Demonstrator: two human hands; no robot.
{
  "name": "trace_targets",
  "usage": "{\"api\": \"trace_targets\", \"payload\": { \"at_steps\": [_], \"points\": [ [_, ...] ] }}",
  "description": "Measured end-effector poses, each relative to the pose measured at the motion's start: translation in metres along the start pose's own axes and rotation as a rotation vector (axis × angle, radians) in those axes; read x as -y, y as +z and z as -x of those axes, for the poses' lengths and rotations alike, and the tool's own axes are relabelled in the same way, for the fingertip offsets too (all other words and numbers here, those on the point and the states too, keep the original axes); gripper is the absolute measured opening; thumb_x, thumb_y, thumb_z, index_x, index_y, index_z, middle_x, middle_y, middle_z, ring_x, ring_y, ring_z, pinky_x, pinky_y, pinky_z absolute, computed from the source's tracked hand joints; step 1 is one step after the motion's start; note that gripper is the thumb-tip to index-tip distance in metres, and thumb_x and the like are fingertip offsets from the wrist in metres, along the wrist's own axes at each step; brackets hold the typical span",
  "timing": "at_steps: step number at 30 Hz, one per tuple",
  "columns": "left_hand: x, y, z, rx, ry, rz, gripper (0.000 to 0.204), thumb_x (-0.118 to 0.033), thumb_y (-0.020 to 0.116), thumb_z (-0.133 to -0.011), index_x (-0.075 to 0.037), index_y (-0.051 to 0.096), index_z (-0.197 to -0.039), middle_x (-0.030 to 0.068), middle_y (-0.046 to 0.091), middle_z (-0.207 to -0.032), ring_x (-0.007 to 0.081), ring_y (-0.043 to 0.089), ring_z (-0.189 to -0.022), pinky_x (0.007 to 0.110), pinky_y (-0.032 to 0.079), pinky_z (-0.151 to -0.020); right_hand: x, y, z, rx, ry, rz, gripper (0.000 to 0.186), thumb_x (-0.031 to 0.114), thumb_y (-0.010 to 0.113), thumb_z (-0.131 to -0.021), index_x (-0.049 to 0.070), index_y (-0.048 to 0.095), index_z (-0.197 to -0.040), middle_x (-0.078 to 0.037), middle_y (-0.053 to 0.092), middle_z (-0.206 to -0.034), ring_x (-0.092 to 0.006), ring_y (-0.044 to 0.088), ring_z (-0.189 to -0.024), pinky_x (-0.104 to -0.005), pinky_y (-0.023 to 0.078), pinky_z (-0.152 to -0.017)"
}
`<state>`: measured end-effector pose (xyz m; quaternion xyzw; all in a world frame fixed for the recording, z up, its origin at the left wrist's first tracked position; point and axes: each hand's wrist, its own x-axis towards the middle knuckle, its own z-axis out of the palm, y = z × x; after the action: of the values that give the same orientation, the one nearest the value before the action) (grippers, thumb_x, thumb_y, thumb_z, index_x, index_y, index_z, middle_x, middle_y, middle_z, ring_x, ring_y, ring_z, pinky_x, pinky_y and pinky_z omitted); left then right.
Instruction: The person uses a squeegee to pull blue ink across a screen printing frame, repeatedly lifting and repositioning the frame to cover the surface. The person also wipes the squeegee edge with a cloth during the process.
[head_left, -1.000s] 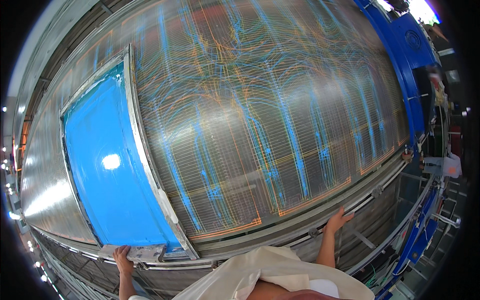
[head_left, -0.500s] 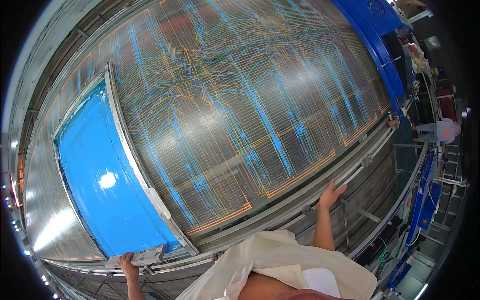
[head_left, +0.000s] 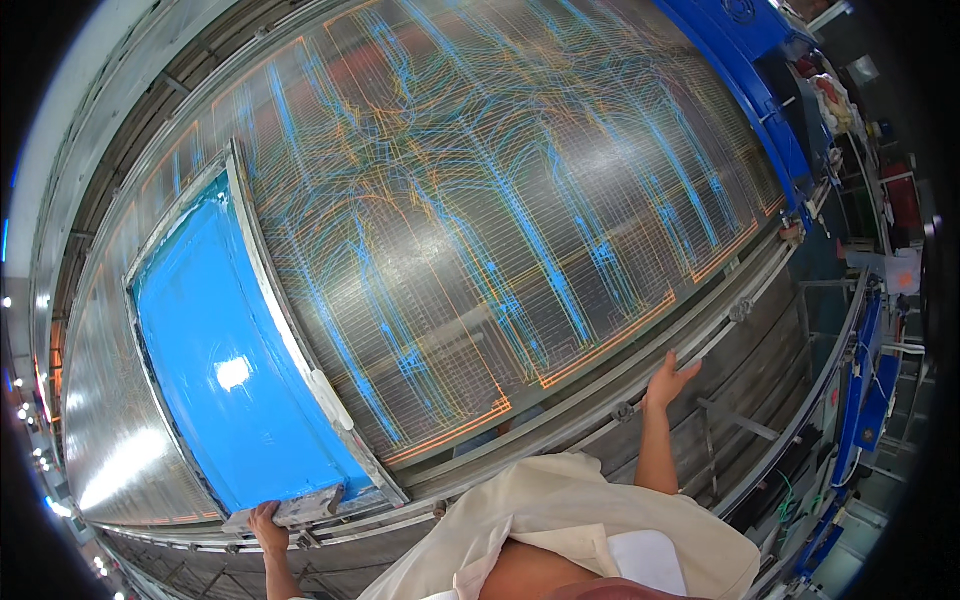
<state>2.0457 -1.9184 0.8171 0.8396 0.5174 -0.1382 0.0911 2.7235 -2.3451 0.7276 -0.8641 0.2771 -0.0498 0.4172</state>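
A long screen-printing frame [head_left: 290, 335] with a pale, paint-stained rim lies across a large sheet of patterned cloth [head_left: 440, 250]. Vivid blue ink covers the screen [head_left: 225, 300] inside the frame. At its near end rests a stained grey squeegee [head_left: 305, 507]. My left hand [head_left: 268, 527] has its fingers curled over the squeegee's left part, with the grip partly hidden. Farther right, my right hand [head_left: 668, 385] is empty, thumb and fingers apart. It is beside the metal rail [head_left: 690, 352] along the table's near edge; I cannot tell whether it touches.
Clamp-like knobs [head_left: 740, 310] sit along the near rail. Past the rail is a grey slatted surface [head_left: 760, 360]. A blue machine housing [head_left: 735, 70] borders the right end. Green cord [head_left: 785, 500] hangs at lower right. White cloth [head_left: 895, 272] shows at the far right.
The whole view has shifted slightly, so table and frame appear a little farther right. Both hands keep about the same places and poses. At far right, a person's figure has changed position.
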Motion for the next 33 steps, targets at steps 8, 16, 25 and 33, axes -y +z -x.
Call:
{"api": "trace_targets", "payload": {
  "at_steps": [8, 16, 25, 33],
  "points": [
    [0.003, 0.001, 0.0, -0.01, -0.015, -0.016, 0.035, 0.004, 0.067, -0.069, -0.009, 0.075, -0.102, 0.009, 0.069, -0.107, 0.032, 0.058, -0.108, 0.045, 0.038, -0.098, -0.011, 0.004, -0.008, -0.034, 0.001, 0.02, 0.081, 0.028, 0.056, -0.098, 0.0, 0.008, -0.157, -0.025, 0.02, -0.16, -0.0396, 0.028, -0.146, -0.0438, 0.026, -0.117],
    [-0.003, -0.002, 0.001, -0.037, 0.019, -0.023, 0.035, 0.003, 0.064, -0.07, -0.01, 0.074, -0.101, 0.0089, 0.069, -0.106, 0.0325, 0.059, -0.106, 0.045, 0.039, -0.097, -0.022, 0.002, -0.012, -0.039, -0.024, 0.028, 0.082, 0.029, 0.058, -0.098, 0.001, 0.009, -0.157, -0.026, 0.024, -0.159, -0.0404, 0.031, -0.144, -0.0437, 0.029, -0.115],
    [0.014, 0.01, 0.008, -0.04, 0.03, -0.011, 0.046, 0.008, 0.064, -0.063, -0.012, 0.073, -0.103, 0.0081, 0.069, -0.108, 0.0337, 0.058, -0.107, 0.046, 0.04, -0.096, -0.046, 0.006, -0.033, 0.024, -0.082, -0.016, 0.088, 0.037, 0.057, -0.097, 0.001, 0.003, -0.157, -0.025, 0.014, -0.161, -0.0414, 0.025, -0.146, -0.0475, 0.027, -0.116],
    [0.021, 0.02, 0.008, -0.084, 0.02, -0.023, 0.046, 0.001, 0.074, -0.062, -0.015, 0.074, -0.105, 0.0059, 0.069, -0.109, 0.033, 0.059, -0.107, 0.047, 0.042, -0.094, 0.041, -0.005, 0.049, -0.025, -0.217, 0.673, 0.081, 0.041, 0.061, -0.096, 0.005, 0.019, -0.156, -0.026, 0.027, -0.156, -0.0383, 0.029, -0.144, -0.0483, 0.031, -0.112]
  ]
}}
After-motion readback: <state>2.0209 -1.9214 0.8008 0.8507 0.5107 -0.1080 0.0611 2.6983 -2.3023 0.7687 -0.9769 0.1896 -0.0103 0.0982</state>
